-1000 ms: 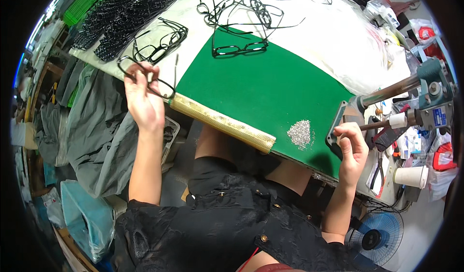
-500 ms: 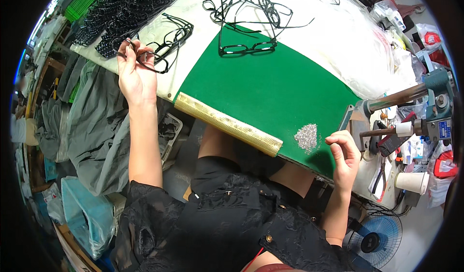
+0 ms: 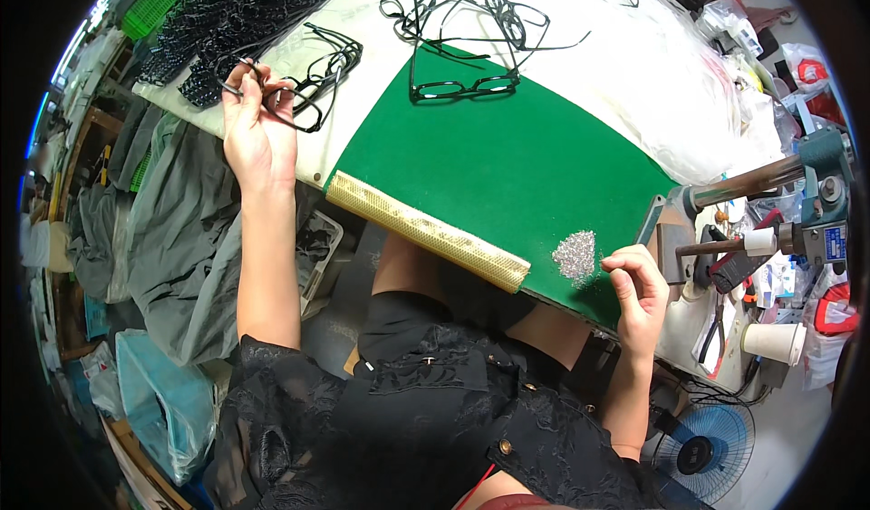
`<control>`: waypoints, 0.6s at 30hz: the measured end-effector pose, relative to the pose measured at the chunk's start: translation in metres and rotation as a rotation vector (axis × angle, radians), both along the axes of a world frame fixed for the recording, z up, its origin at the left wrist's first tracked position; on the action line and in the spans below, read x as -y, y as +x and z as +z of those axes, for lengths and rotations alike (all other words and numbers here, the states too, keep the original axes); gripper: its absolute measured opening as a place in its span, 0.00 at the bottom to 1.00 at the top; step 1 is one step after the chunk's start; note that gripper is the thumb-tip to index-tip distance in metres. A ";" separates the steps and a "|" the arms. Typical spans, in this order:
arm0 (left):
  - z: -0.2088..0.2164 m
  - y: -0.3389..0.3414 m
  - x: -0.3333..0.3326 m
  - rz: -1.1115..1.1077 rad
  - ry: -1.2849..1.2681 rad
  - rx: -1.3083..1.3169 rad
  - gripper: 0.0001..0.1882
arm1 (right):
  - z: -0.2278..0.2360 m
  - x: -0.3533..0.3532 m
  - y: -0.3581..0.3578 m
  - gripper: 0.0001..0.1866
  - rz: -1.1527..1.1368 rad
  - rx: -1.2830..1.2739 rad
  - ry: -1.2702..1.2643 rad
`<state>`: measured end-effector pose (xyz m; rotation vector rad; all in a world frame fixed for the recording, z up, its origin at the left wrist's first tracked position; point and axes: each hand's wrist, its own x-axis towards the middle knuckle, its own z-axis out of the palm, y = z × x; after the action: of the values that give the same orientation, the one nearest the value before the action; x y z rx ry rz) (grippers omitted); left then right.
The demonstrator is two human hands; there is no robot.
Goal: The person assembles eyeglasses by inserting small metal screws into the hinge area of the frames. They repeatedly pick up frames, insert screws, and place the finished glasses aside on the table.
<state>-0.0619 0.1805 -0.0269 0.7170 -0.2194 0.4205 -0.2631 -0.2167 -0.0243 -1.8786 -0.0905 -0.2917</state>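
Observation:
At the left edge of the work surface my left hand (image 3: 257, 147) is closed around a black eyeglass frame (image 3: 313, 129), whose rim sticks out to the right of my fingers. Just beyond it lie several more black frames (image 3: 340, 57). My right hand (image 3: 642, 297), fingers curled and thumb close to the forefinger, hovers at the right edge of a heap of tiny silvery metal pieces (image 3: 575, 256). Whatever it pinches, if anything, is too small to see. The heap rests on a green mat (image 3: 480, 165). Another eyeglass frame (image 3: 462, 91) stands on the mat's far part.
A gold textured roll (image 3: 426, 233) runs along the mat's near edge. At right stands a metal bench press (image 3: 752, 184), with pliers (image 3: 711, 329) and a white paper cup (image 3: 772, 341) nearby. Stacked dark frames (image 3: 245, 20) fill the far left. A fan (image 3: 707, 454) stands below.
My left hand has turned the eyeglass frame slightly and shifted it a little to the right. My right hand has moved slightly left, closer to the heap of metal pieces.

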 end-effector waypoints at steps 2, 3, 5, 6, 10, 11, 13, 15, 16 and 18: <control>-0.011 0.012 -0.007 -0.019 -0.066 -0.004 0.07 | -0.001 0.000 -0.001 0.05 0.002 -0.008 -0.009; -0.013 0.016 -0.007 -0.009 -0.074 -0.014 0.07 | -0.002 0.001 -0.002 0.04 0.001 -0.013 -0.015; -0.020 0.021 -0.003 0.182 0.068 -0.162 0.08 | -0.003 0.001 -0.003 0.04 -0.004 -0.018 -0.021; -0.024 0.020 0.000 0.270 0.173 -0.254 0.11 | -0.003 0.002 -0.004 0.04 -0.010 -0.020 -0.026; -0.056 -0.007 -0.019 0.216 0.460 -0.507 0.29 | -0.007 0.004 -0.007 0.04 -0.029 -0.012 -0.019; -0.062 -0.019 -0.024 0.154 0.512 -0.532 0.33 | -0.008 0.006 -0.008 0.04 -0.038 -0.014 -0.018; -0.062 -0.035 -0.050 0.084 0.602 -0.581 0.31 | -0.010 0.007 -0.010 0.04 -0.043 -0.021 -0.006; -0.056 -0.040 -0.064 0.236 0.816 -0.627 0.45 | -0.009 0.007 -0.011 0.04 -0.048 -0.024 0.010; -0.053 -0.040 -0.062 0.488 1.105 -0.540 0.45 | -0.010 0.008 -0.012 0.04 -0.047 -0.024 0.011; -0.036 -0.034 -0.064 0.831 1.672 -0.162 0.45 | -0.010 0.007 -0.012 0.05 -0.037 -0.024 0.022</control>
<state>-0.0956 0.2449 -0.0630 2.5174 -0.0611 0.9519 -0.2747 -0.2241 -0.0342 -1.8632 -0.0359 -0.2948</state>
